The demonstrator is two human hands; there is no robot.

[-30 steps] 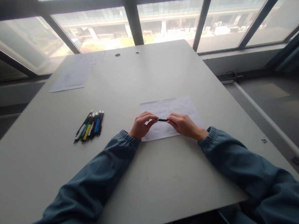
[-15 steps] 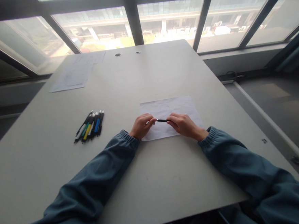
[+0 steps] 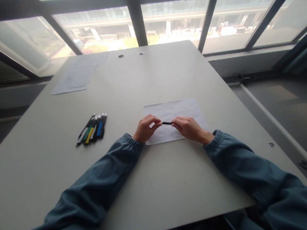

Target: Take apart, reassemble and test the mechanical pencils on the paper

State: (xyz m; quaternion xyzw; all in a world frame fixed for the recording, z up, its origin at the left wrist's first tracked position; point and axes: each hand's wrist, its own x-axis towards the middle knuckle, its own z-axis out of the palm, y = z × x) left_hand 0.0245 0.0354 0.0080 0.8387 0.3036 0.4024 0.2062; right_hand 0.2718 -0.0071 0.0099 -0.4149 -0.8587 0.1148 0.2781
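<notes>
Left hand (image 3: 145, 129) and right hand (image 3: 188, 128), both curled, fingers (image 3: 156, 121) pinched on opposite ends of a thin black pen (image 3: 166, 123). Pen horizontal, just above a white sheet of paper (image 3: 179, 109) lying flat on the grey counter (image 3: 151, 76). To the left, well apart, a bundle of coloured pens (image 3: 91, 129). At the far left corner, more sheets (image 3: 74, 78). Blue sleeves (image 3: 100, 181) resting on the near edge.

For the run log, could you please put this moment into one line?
left hand + right hand: both grip black pen | over paper sheet | pen bundle lies left
</notes>
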